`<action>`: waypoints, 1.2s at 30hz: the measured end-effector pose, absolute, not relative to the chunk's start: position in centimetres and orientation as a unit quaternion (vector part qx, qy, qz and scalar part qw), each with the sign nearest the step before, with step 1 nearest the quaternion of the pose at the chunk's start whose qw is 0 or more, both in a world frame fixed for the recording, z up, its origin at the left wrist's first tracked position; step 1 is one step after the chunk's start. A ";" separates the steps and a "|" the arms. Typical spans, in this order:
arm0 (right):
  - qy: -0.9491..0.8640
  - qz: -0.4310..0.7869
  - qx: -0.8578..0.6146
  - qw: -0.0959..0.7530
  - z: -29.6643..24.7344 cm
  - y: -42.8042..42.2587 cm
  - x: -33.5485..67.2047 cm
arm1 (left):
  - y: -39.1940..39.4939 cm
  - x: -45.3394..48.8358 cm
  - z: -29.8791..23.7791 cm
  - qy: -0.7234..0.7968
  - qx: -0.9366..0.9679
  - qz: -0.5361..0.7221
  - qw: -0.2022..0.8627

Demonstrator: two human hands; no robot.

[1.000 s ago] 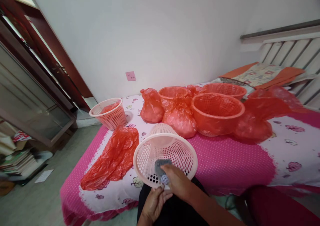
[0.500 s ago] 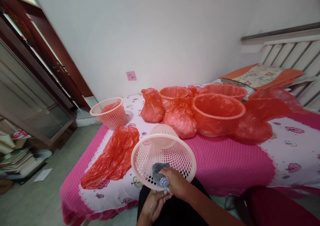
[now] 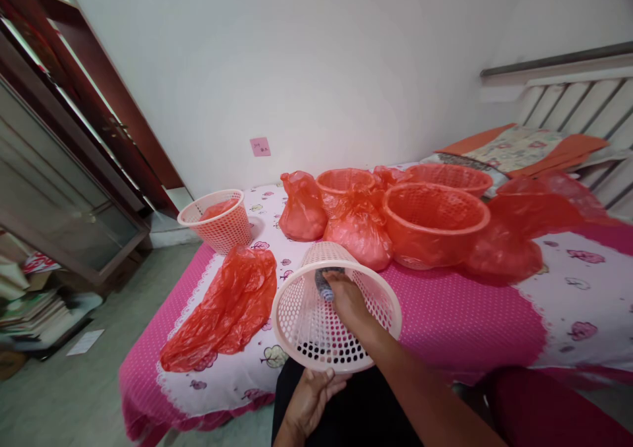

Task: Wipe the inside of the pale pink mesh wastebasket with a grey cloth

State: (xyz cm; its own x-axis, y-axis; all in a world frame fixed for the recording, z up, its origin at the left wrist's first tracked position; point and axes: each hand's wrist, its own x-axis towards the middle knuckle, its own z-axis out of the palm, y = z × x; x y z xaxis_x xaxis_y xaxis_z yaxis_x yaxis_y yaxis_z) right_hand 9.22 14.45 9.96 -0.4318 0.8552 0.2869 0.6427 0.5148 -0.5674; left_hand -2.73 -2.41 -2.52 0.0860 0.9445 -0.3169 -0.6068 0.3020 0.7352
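Note:
A pale pink perforated plastic basket point(image 3: 297, 315) lies tilted over my lap and the bed's edge, its mouth turned towards me. My left hand point(image 3: 310, 397) pinches the near rim from below, thumb on top. Deep inside the basket, my right hand point(image 3: 349, 302) is closed on a grey cloth point(image 3: 326, 285) with a striped edge, which lies against the inner wall near the bottom. Part of the cloth is hidden by the fingers. Left of the basket, a crumpled red plastic bag point(image 3: 230, 305) is spread on the bed.
A pink basket point(image 3: 225, 229) with red plastic inside stands at the bed's left corner. Along the back are filled red bags point(image 3: 304, 213) and red-covered baskets point(image 3: 435, 233). The bedspread point(image 3: 475, 308) is pink and white. A wardrobe with a glass door point(image 3: 54, 170) stands left.
My right hand has moved the cloth from the near rim deeper into the basket, towards its bottom. The basket has shifted slightly to the right, my left hand still at its rim.

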 end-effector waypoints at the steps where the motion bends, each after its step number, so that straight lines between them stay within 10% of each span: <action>1: -0.827 0.176 -0.469 0.257 9.7 15.0 8.6 | -2.4 -2.7 -2.6 0.393 0.218 0.549 0.705; 13: -0.828 0.183 -0.526 0.061 2.4 17.0 5.0 | -2.4 -2.6 -1.7 0.391 0.220 0.544 0.709; 36: -0.863 0.218 -0.451 0.063 3.7 14.8 7.4 | -2.3 -2.4 -2.5 0.394 0.223 0.548 0.703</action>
